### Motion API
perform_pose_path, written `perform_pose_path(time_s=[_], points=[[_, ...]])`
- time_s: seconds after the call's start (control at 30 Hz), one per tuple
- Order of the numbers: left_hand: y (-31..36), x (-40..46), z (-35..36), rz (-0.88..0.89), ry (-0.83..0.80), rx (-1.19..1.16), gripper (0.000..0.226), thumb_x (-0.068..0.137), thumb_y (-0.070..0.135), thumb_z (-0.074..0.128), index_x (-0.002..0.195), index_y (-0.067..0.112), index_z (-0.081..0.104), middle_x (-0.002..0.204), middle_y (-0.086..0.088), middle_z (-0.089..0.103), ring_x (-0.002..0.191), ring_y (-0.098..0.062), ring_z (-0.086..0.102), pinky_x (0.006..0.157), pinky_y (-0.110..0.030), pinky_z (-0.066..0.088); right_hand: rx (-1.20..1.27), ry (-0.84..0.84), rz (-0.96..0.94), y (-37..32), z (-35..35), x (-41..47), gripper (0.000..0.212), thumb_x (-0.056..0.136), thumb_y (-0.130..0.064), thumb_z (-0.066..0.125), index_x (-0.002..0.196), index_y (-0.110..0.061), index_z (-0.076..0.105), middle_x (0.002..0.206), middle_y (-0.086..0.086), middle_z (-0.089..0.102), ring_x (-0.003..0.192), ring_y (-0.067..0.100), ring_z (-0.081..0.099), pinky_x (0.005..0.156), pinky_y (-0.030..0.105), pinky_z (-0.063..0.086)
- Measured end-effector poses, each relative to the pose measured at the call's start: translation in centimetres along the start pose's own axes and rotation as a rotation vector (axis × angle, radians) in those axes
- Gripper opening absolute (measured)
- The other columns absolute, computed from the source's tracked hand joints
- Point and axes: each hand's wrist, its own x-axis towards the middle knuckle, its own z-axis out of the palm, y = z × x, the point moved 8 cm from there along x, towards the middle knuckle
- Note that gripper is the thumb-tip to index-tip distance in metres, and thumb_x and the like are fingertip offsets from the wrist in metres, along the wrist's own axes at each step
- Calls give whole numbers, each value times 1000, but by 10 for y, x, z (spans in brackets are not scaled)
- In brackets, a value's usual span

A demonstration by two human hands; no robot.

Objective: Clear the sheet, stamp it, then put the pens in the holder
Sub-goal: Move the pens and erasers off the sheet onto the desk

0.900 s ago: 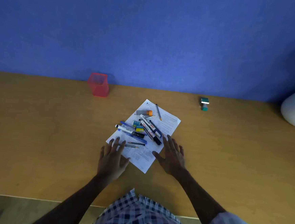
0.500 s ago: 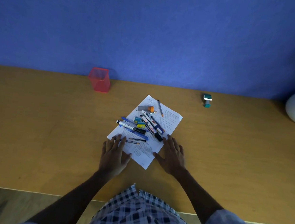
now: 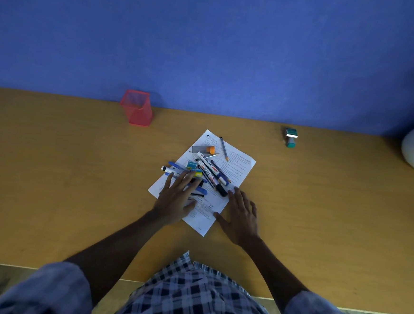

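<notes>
Two bare hands are lying on a wooden desk [image 3: 51, 169] around a printed sheet [image 3: 237, 168]. The left hand [image 3: 176, 201] is resting flat, fingers spread, on the near part of a heap of pens [image 3: 209, 175] and markers piled on the sheet. The right hand [image 3: 242, 215] is lying flat with fingers spread just beside the sheet's right edge, its thumb touching the paper. A red mesh holder [image 3: 137, 111] is standing upright by the blue wall, well apart from the sheet, and a green stamp [image 3: 291, 138] is sitting far right
</notes>
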Motion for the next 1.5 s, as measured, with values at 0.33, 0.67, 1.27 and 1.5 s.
perform_pose_path(time_s=[0.33, 0.67, 1.27, 1.5], points=[[12, 30, -1, 162, 126, 54, 32, 96, 35, 56, 121, 15, 60, 145, -13, 47, 140, -31, 41, 115, -58, 28, -6, 36, -16, 1, 2, -2, 81, 90, -70, 31, 149, -14, 31, 158, 9, 30, 145, 27, 29, 114, 51, 32], [-6, 41, 9, 188, 148, 61, 32, 99, 39, 49, 118, 14, 58, 146, -18, 43, 132, -34, 48, 111, -56, 35, -4, -7, 14, 6, 11, -3, 80, 93, -68, 32, 154, -17, 20, 164, 4, 16, 151, 22, 14, 120, 51, 20], [-51, 25, -7, 110, 237, 33, 27, 94, 33, 57, 110, 13, 62, 129, -14, 56, 119, -32, 55, 99, -49, 43, 11, -39, 23, 4, 11, -4, 82, 93, -70, 29, 155, -19, 15, 165, 3, 9, 152, 20, 6, 121, 51, 16], [-86, 12, -12, -12, 161, 52, 30, 92, 28, 66, 117, 13, 61, 135, -16, 53, 122, -36, 54, 98, -50, 43, 5, -19, 22, 6, 13, -4, 82, 92, -71, 30, 155, -19, 18, 164, 3, 12, 152, 21, 9, 122, 51, 15]])
